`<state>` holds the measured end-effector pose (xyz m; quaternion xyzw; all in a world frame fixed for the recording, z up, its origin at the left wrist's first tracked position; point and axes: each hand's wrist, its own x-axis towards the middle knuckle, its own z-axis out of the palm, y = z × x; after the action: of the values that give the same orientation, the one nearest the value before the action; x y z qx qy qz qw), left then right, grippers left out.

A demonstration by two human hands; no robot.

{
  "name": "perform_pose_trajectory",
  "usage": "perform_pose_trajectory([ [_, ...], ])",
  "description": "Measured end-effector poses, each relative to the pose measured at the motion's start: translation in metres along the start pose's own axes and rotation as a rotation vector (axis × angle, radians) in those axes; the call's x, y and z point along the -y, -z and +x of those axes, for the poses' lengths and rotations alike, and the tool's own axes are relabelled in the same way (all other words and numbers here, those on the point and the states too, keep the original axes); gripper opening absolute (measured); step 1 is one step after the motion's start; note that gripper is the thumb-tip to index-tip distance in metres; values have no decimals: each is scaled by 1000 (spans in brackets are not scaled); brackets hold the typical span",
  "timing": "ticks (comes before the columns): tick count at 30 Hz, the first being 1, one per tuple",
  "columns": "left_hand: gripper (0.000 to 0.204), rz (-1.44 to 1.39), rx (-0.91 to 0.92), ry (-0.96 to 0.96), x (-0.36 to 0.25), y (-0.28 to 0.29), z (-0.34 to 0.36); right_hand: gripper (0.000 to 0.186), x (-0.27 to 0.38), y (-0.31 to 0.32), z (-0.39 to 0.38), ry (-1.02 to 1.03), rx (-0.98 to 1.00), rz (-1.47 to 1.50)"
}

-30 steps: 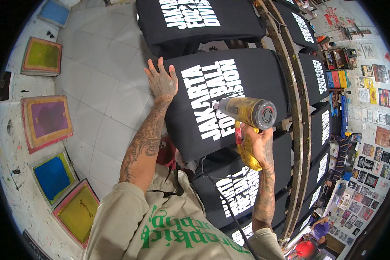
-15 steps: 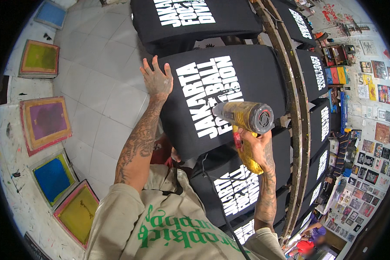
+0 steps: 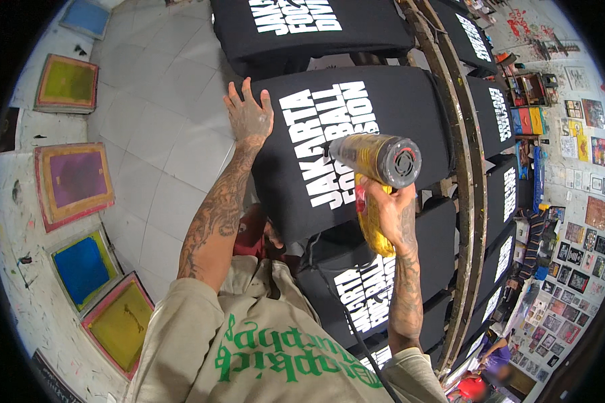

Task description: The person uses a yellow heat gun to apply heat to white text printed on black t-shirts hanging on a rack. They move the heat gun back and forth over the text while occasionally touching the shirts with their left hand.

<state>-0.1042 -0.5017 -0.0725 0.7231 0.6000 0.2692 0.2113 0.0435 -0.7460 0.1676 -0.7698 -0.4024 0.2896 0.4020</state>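
My right hand (image 3: 392, 211) grips the handle of a yellow heat gun (image 3: 376, 158) with a grey rear end. Its nozzle points left and hangs over the white block lettering on a black T-shirt (image 3: 410, 101), which is stretched flat over a board. My left hand (image 3: 250, 115) rests on the left edge of that shirt, fingers spread, holding nothing. A dark power cord (image 3: 339, 302) runs down past my body from near the shirt's lower edge. The heat gun's body hides part of the lettering.
More black printed shirts (image 3: 309, 33) lie on boards beyond and nearer to me. A wooden rail (image 3: 474, 201) divides them from a second row on the right. Framed printing screens (image 3: 74, 181) lean along the left wall. Another person (image 3: 494, 359) is at the lower right.
The heat gun in my right hand has shifted slightly up and to the left over the lettering. My left hand stays at the shirt's edge; the whole view has turned slightly.
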Motion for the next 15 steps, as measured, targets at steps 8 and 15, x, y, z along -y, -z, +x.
perform_pose_trajectory([
  [8, 66, -51, -8, -4, 1, 0, 1, 34, 5, 22, -10, -325, 52, 150],
  [15, 70, 154, -146, -145, 4, 4, -13, 30, -13, 34, -17, -155, 38, -1],
])
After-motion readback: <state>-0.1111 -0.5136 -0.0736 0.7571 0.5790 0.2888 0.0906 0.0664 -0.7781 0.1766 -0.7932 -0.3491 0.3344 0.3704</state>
